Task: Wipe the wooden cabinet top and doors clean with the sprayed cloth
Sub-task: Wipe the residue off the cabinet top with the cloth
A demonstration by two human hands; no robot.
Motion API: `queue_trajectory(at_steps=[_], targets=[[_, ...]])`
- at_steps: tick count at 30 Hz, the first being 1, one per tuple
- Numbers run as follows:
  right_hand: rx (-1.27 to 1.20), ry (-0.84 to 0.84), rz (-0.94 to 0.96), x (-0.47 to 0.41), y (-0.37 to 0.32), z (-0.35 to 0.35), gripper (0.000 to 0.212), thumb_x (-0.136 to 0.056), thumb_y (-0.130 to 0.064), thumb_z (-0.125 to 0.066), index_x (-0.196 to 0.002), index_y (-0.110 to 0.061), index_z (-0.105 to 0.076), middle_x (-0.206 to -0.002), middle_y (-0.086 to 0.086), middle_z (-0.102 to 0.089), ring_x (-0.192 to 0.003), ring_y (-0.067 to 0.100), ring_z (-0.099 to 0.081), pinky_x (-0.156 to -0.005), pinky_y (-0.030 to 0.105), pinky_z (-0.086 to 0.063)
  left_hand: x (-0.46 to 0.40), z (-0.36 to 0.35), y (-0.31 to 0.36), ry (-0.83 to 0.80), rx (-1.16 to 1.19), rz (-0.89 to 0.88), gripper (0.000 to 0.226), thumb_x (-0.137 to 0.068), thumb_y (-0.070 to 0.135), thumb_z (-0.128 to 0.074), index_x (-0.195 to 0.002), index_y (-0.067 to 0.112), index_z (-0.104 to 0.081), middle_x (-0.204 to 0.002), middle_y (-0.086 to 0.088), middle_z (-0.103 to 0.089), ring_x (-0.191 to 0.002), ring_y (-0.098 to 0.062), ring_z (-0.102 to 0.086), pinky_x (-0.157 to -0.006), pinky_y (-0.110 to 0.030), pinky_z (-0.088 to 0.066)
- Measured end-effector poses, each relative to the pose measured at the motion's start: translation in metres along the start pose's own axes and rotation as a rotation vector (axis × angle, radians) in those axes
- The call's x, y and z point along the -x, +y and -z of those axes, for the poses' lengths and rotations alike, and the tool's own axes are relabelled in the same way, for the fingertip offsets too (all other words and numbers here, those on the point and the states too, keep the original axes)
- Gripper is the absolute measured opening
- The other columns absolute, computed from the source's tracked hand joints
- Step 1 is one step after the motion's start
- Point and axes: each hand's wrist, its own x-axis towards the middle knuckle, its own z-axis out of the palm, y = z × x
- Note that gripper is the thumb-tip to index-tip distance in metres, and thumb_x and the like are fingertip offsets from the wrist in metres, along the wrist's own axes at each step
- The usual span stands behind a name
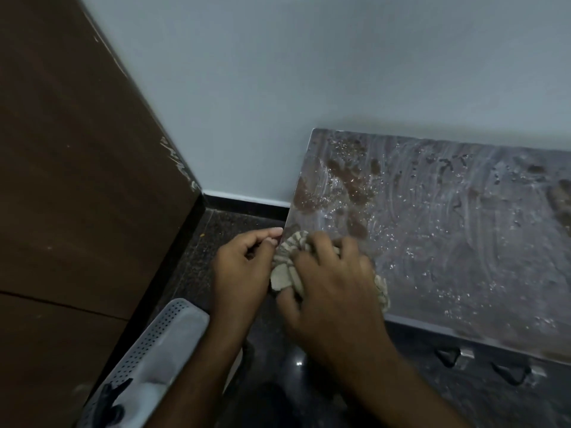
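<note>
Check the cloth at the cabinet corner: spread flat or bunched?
Bunched. The cloth sits crumpled in striped folds under the right hand at the cabinet top's near-left corner.

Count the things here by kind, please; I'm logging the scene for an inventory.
hands: 2, left and right
cloth: 1
cabinet: 1
handles: 2
perforated basket: 1
Total: 7

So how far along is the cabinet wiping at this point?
Partly done: the wooden cabinet top shows wet swirl streaks, with foam flecks and dark unwiped patches near its far-left corner. In hand: the right hand presses the striped beige cloth at the near-left corner, the left hand beside it. The doors look untouched.
</note>
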Motion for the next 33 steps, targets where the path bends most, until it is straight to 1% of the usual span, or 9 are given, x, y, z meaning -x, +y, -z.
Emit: queue_trajectory(at_steps=[3, 6, 8, 11, 17, 21, 24, 28, 33], targets=[[0.027, 0.007, 0.007, -0.026, 0.0, -0.008, 0.031, -0.086, -0.041, -0.051, -0.104, -0.019, -0.065, -0.123, 0.002, -0.052, -0.108, 0.027, -0.037, -0.081, 0.043, -0.04, 0.009, 0.005, 0.005, 0.051, 0.001, -0.04, 0.023, -0.091, 0.004, -0.062, -0.101, 0.018, -0.078, -0.092, 0.009, -0.077, -0.086, 0.001, -0.071, -0.078, -0.017, -0.057], [0.067, 0.019, 0.05, -0.024, -0.004, -0.011, 0.023, -0.09, -0.031, -0.059, -0.105, -0.015, -0.066, -0.117, 0.002, -0.054, -0.107, 0.027, -0.038, -0.082, 0.044, -0.042, 0.02, 0.015, 0.003, 0.104, -0.033, -0.065, 0.021, -0.092, 0.009, -0.063, -0.102, 0.018, -0.078, -0.094, 0.014, -0.075, -0.087, 0.01, -0.067, -0.075, -0.004, -0.049], [0.066, 0.018, 0.104, -0.001, -0.007, -0.009, 0.02, -0.087, -0.026, -0.064, -0.103, -0.015, -0.067, -0.117, 0.001, -0.056, -0.107, 0.027, -0.04, -0.082, 0.044, -0.044, 0.027, 0.02, -0.002, 0.084, -0.037, -0.051, 0.019, -0.093, 0.011, -0.064, -0.102, 0.02, -0.078, -0.094, 0.015, -0.075, -0.087, 0.008, -0.068, -0.075, -0.005, -0.05], [0.079, 0.026, 0.158, 0.015, -0.008, -0.011, 0.02, -0.081, -0.019, -0.07, -0.101, -0.013, -0.068, -0.113, 0.004, -0.058, -0.1, 0.028, -0.045, -0.075, 0.044, -0.047, 0.032, 0.024, -0.003, 0.049, -0.038, -0.024, 0.016, -0.094, 0.017, -0.066, -0.101, 0.023, -0.079, -0.092, 0.014, -0.076, -0.086, 0.007, -0.069, -0.079, -0.017, -0.056], [0.127, 0.074, 0.101, -0.013, -0.023, -0.018, 0.012, -0.094, -0.016, -0.058, -0.1, -0.01, -0.066, -0.105, 0.008, -0.056, -0.095, 0.028, -0.047, -0.075, 0.042, -0.043, 0.029, 0.023, 0.007, 0.094, -0.089, -0.043, 0.015, -0.092, 0.028, -0.068, -0.102, 0.023, -0.078, -0.09, 0.015, -0.076, -0.082, 0.009, -0.068, -0.082, -0.025, -0.058], [0.108, 0.012, 0.224, 0.019, -0.017, -0.014, 0.025, -0.082, -0.017, -0.068, -0.107, -0.013, -0.066, -0.11, 0.003, -0.057, -0.095, 0.026, -0.047, -0.072, 0.041, -0.046, 0.029, 0.024, 0.005, 0.085, -0.102, -0.032, 0.012, -0.091, 0.027, -0.071, -0.1, 0.025, -0.078, -0.087, 0.015, -0.076, -0.08, 0.007, -0.068, -0.079, -0.026, -0.06], [0.026, 0.003, 0.188, 0.007, -0.012, -0.012, 0.023, -0.084, -0.021, -0.064, -0.106, -0.015, -0.066, -0.108, -0.002, -0.057, -0.098, 0.024, -0.045, -0.076, 0.041, -0.047, 0.029, 0.024, 0.003, 0.082, -0.068, -0.038, 0.01, -0.09, 0.022, -0.072, -0.098, 0.024, -0.078, -0.086, 0.015, -0.075, -0.078, 0.008, -0.069, -0.077, -0.023, -0.06], [-0.021, 0.039, 0.097, -0.016, -0.014, -0.014, 0.019, -0.092, -0.024, -0.057, -0.107, -0.016, -0.067, -0.11, -0.003, -0.059, -0.102, 0.02, -0.041, -0.083, 0.04, -0.046, 0.027, 0.024, 0.007, 0.113, -0.046, -0.061, 0.011, -0.089, 0.018, -0.073, -0.099, 0.021, -0.078, -0.085, 0.015, -0.074, -0.078, 0.013, -0.067, -0.067, -0.004, -0.05], [-0.032, 0.013, 0.155, 0.012, -0.006, -0.01, 0.02, -0.08, -0.018, -0.069, -0.1, -0.017, -0.07, -0.107, -0.006, -0.06, -0.101, 0.02, -0.042, -0.076, 0.036, -0.045, 0.024, 0.023, 0.004, 0.08, -0.032, -0.053, 0.011, -0.089, 0.019, -0.074, -0.099, 0.021, -0.078, -0.085, 0.014, -0.075, -0.078, 0.009, -0.068, -0.068, -0.009, -0.054]])
